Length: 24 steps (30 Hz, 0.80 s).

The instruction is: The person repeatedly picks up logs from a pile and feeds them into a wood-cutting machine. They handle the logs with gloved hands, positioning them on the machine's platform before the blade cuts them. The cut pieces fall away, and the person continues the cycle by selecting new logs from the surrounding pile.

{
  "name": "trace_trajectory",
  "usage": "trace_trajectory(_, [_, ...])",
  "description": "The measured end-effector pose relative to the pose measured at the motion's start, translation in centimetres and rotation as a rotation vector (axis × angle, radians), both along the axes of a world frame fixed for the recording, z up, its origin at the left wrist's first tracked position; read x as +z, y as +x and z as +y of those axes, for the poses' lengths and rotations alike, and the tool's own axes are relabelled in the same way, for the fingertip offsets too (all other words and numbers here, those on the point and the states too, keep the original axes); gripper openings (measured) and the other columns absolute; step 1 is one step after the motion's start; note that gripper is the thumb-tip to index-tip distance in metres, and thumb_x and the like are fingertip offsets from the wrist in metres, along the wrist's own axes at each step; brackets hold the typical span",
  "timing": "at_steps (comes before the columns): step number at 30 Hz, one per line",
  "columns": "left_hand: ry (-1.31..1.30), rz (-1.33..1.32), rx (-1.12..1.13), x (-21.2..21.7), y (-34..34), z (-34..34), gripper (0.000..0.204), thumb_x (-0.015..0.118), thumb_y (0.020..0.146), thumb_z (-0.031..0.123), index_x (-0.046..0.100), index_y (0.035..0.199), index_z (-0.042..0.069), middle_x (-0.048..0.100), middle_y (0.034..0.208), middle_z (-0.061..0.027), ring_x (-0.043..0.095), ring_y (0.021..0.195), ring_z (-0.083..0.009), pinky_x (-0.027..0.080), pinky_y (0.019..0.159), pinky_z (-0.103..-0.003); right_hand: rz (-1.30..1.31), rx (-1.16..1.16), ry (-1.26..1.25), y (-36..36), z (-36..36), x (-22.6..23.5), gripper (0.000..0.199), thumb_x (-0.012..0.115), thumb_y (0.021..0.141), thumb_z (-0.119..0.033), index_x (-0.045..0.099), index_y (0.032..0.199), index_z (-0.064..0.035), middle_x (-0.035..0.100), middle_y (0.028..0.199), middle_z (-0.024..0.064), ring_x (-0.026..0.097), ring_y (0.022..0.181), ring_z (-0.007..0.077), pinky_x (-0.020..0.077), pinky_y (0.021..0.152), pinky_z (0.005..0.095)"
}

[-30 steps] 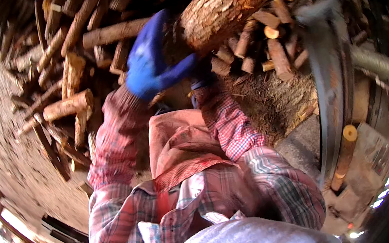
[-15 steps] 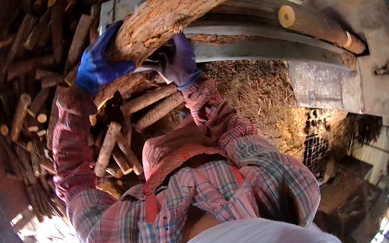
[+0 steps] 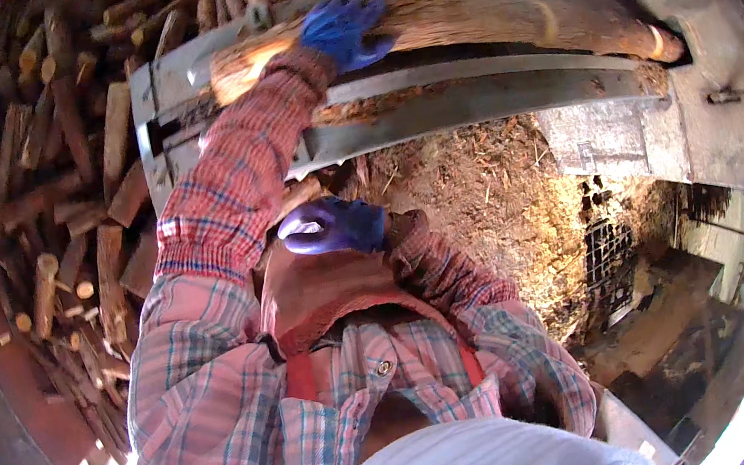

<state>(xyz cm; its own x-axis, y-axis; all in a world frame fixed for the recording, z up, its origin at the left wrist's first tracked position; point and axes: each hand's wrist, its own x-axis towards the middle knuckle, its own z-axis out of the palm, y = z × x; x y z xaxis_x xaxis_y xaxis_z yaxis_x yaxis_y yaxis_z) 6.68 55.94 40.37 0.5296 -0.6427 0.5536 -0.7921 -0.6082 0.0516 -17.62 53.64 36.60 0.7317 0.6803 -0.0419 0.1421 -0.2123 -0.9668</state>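
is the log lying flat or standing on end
Lying flat: the log stretches sideways along the metal trough, with the left hand resting on top.

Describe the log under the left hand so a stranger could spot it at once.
Find the long grey metal trough running across the top of the view, with the firewood pile to its left. Along the trough's upper edge lies one long bark-covered log, with the blue-gloved left hand pressed on it. Unlike the short pieces in the pile, it spans nearly the whole trough.
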Motion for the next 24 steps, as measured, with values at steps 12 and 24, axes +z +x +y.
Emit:
trace_trajectory(12, [-0.954, 0.884, 0.384, -4.9, -36.8, 22.2, 0.026, 0.061, 0.088, 0.029, 0.068, 0.106, 0.012, 0.068, 0.097, -0.0141, 0.065, 0.094, -0.0305, 0.051, 0.080, -0.040, 0.294, 0.698, -0.372, -7.6, 4.5, -8.5, 0.025, 0.059, 0.093, -0.017, 0.064, 0.110, 0.0000, 0.067, 0.101, 0.0143, 0.064, 0.094, 0.0236, 0.0492, 0.085, 0.0319])
trace_trajectory(24, [-1.357, 1.550, 1.939, -32.5, -78.8, 48.8, 0.042, 0.065, 0.081, 0.041, 0.070, 0.099, 0.003, 0.070, 0.090, -0.0139, 0.067, 0.085, -0.0276, 0.050, 0.078, -0.039, 0.330, 0.637, -0.412, -14.7, 30.8, -15.0, 0.031, 0.069, 0.088, -0.019, 0.064, 0.111, 0.0004, 0.066, 0.104, 0.0091, 0.063, 0.092, 0.0156, 0.0523, 0.081, 0.0298])
